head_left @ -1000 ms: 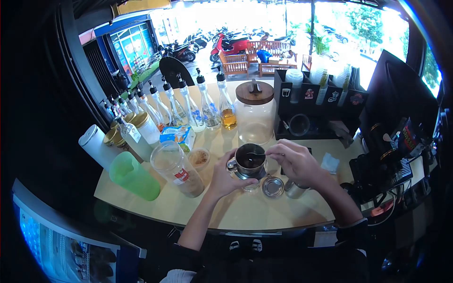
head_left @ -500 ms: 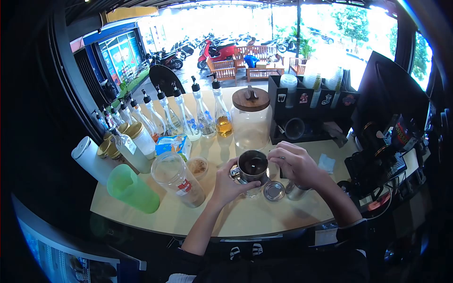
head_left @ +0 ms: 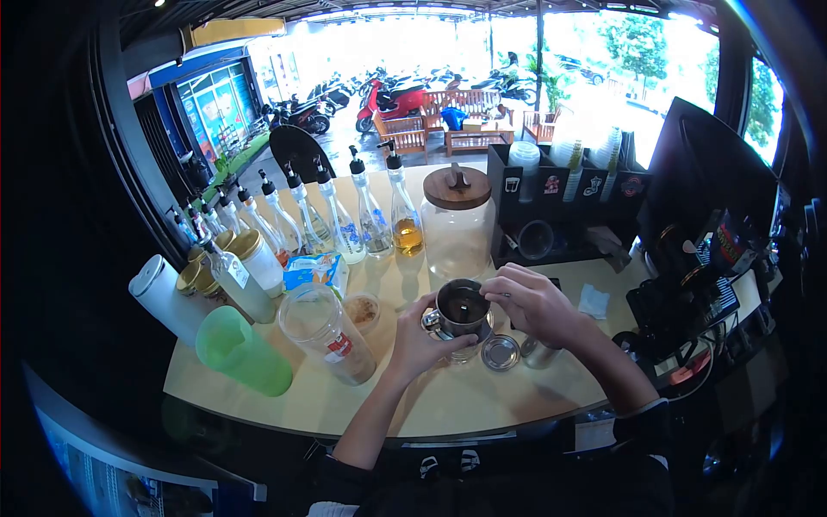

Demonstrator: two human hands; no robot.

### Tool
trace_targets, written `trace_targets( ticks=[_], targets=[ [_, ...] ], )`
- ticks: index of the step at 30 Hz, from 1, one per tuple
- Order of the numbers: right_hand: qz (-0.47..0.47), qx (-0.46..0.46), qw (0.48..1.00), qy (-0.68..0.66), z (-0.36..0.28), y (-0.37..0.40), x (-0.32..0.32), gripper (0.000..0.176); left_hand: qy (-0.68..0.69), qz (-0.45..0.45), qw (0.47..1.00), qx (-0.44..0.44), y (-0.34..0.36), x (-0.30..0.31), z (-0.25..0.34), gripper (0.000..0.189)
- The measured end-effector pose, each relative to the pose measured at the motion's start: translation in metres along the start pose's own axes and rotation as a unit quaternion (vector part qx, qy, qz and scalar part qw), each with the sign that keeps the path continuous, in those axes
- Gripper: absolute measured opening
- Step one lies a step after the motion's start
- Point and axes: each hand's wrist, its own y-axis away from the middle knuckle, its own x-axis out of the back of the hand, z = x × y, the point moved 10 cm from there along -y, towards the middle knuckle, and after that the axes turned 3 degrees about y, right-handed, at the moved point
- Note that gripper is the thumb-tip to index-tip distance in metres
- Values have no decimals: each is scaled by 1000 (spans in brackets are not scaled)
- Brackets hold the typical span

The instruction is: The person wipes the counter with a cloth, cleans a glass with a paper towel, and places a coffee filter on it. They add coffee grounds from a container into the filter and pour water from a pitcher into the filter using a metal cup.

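My left hand wraps round a small metal coffee filter cup, a phin type with a side handle. Dark liquid or grounds show inside. Below it a clear glass is partly hidden by my fingers. My right hand is pinched at the cup's right rim on a thin metal utensil, perhaps a spoon; most of it is hidden. Just right of the glass lies a round metal lid. A metal canister stands under my right wrist.
Left of my hands are a tall clear pitcher, a green pitcher and a small tub. Behind stand several pump bottles and a wood-lidded jar. A black cup rack is at the back right.
My right hand has shifted slightly left and down, its fingertips closer to the cup's rim. My left hand still holds the cup in place. The view has tilted a little.
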Motion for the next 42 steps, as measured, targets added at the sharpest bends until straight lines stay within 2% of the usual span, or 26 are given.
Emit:
trace_targets(
  ticks=[3, 8, 10, 18, 21, 23, 28, 37, 40, 42],
  targets=[
    [-20, 20, 999, 25, -3, 2, -7, 18, -24, 0, 1000, -17, -1, 0, 3, 70],
    [13, 59, 997, 45, -21, 2, -3, 20, -31, 2, 999, -27, 0, 0, 7, 70],
    [9, 69, 996, 56, -30, 2, -6, 21, 12, -8, 999, 30, 0, -2, -2, 71],
    [15, 88, 994, 56, -31, 3, -10, 22, 16, 1, 1000, 7, 0, 0, 3, 70],
    [5, 65, 996, 62, -21, 4, -13, 20, 4, 3, 1000, -5, 1, 0, 3, 70],
    [40, 63, 997, 5, -18, 6, -8, 18, 2, 2, 1000, -13, -1, 1, 3, 70],
    [18, 37, 999, 27, -7, 6, -7, 19, 2, -16, 1000, -23, -3, -1, 3, 70],
    [21, 29, 999, -19, -2, 7, -8, 17, 22, -34, 999, -7, -4, -2, 6, 70],
    [-10, 4, 999, -53, -1, 7, -15, 12, 9, -30, 999, -12, -4, 0, 6, 70],
    [-42, -79, 992, -85, 18, 6, -21, 11, 11, -35, 999, -8, -4, -1, 6, 70]
  ],
)
